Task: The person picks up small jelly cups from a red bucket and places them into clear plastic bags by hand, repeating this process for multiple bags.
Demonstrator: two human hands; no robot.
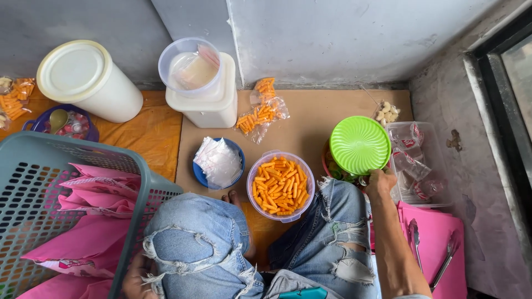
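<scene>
My right hand point(381, 180) grips the near edge of a round green ribbed lid point(359, 145), held over a reddish container point(326, 160) on the floor. My left hand point(137, 279) rests low beside my left knee, next to a grey-green plastic basket point(33, 182); its fingers are mostly hidden. Between my knees, in torn jeans, stands a clear bowl of orange snack sticks point(280, 186). A blue bowl with small clear plastic bags point(218, 162) sits to its left.
A white lidded bucket point(88, 80) and a white square tub with a clear tub on top point(204, 91) stand by the wall. Bagged orange snacks point(259, 115) lie behind the bowls. A clear box point(418, 166) and pink board with tongs point(438, 254) sit right.
</scene>
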